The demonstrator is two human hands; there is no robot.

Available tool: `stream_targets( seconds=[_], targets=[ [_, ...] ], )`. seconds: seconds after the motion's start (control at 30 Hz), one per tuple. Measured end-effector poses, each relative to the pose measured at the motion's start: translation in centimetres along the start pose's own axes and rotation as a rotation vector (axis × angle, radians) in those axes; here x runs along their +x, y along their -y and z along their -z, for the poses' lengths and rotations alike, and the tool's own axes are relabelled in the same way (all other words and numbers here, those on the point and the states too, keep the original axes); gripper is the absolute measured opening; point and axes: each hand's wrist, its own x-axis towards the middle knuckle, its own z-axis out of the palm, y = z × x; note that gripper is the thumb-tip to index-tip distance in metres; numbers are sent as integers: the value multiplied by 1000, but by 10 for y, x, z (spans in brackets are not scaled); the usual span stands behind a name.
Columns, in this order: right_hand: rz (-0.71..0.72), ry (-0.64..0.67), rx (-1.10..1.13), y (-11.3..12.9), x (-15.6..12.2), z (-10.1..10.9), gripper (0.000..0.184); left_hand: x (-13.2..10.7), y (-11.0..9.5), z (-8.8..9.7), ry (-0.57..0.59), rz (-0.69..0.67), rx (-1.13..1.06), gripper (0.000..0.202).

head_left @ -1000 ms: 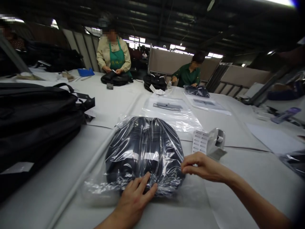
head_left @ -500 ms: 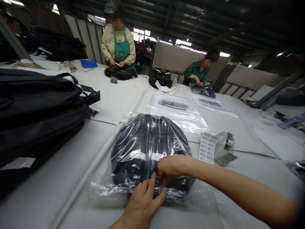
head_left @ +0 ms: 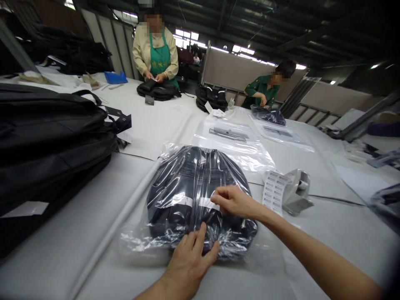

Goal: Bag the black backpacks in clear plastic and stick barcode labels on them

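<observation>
Two bare hands on a dark navy fabric bag that is packed in a clear, crinkled plastic sleeve.

The packed bag lies in the middle of the pale grey table, directly in front of the person. The left hand lies flat on its near edge, fingers a little spread and pressing the plastic down. The right hand rests on top of the bag with its fingers close together, the tips at a white strip; I cannot tell if they pinch it or only press it. Just beside the bag on the right stands a grey label dispenser with a white label roll. A stack of black bags lies on the left, and flat clear plastic bags lie behind.
</observation>
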Motion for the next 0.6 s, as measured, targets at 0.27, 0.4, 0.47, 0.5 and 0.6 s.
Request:
stream_targets(
  seconds=[0.27,0.4,0.47,0.5,0.6],
  targets=[
    [-14,-414,761,8,-17,-98,35,1,0,11,-10,-32,5,55],
    [37,-478,912,-2,-14,-124,33,2,12,24,38,-138,-71,35],
    [76,-490,799,-6,-15,-129,31,0,23,32,20,-230,-138,32],
    [122,-487,696,-7,-15,-130,31,-3,31,35,1,-282,-164,34],
    [264,-439,371,-7,-14,-129,32,-21,58,43,-84,-304,-129,35]
  ],
)
